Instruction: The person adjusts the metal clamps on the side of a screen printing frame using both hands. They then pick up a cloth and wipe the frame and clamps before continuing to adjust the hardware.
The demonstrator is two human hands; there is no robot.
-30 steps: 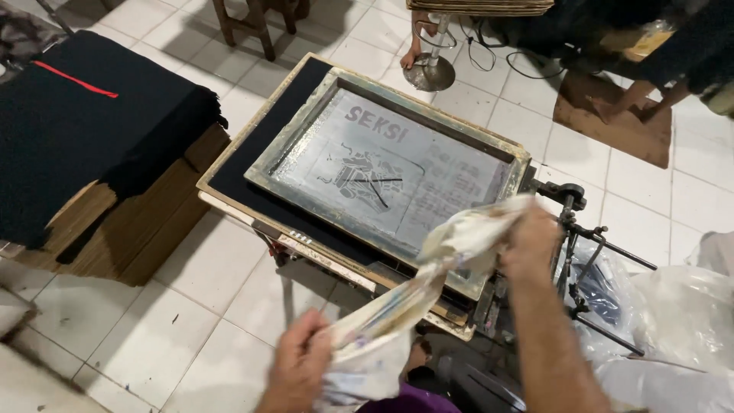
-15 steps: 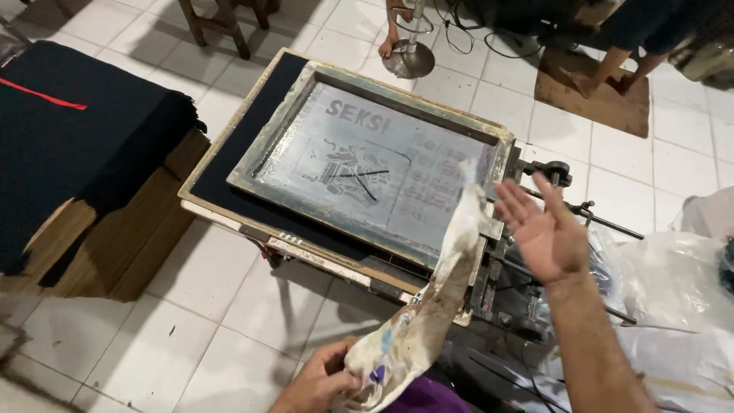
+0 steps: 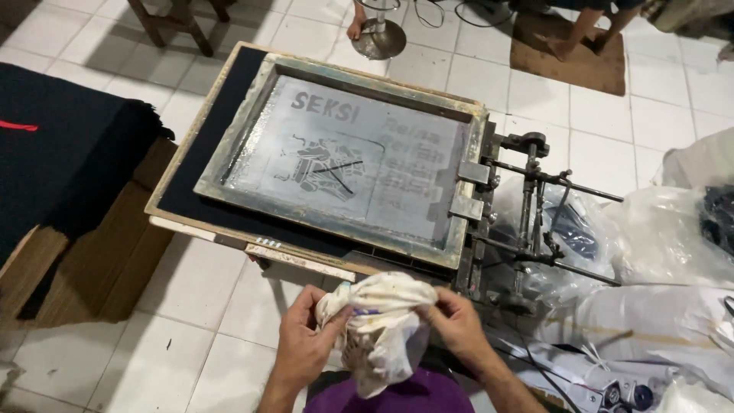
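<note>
Both my hands are closed on one bundled rag, white cloth marked with brown and dark stains, held low in front of my body, just below the near edge of the printing screen. My left hand grips the rag's left side: thumb pressed on top, fingers curled underneath, palm turned inward. My right hand grips the right side, fingers pinched into the upper fold, knuckles facing up. Neither hand is open; the cloth is bunched between them, with a loose tail hanging down over my purple shirt.

Both forearms enter from the bottom edge and angle toward each other, wrists slightly bent, meeting at the rag.

The screen-printing frame lies flat on a wooden board with a dark panel beneath it. Its mesh is pale grey and carries a line of block letters along the top, a dark sketch-like figure at centre-left, and fainter rows of lettering on the right. The frame's right side is fixed to a black metal hinge clamp.

To the right lie clear and white plastic bags, bulky, one with dark contents. At left a black cloth with a short red mark lies over brown cardboard. The floor is white tile; a brown mat lies at the top, with another person's bare feet on it.
</note>
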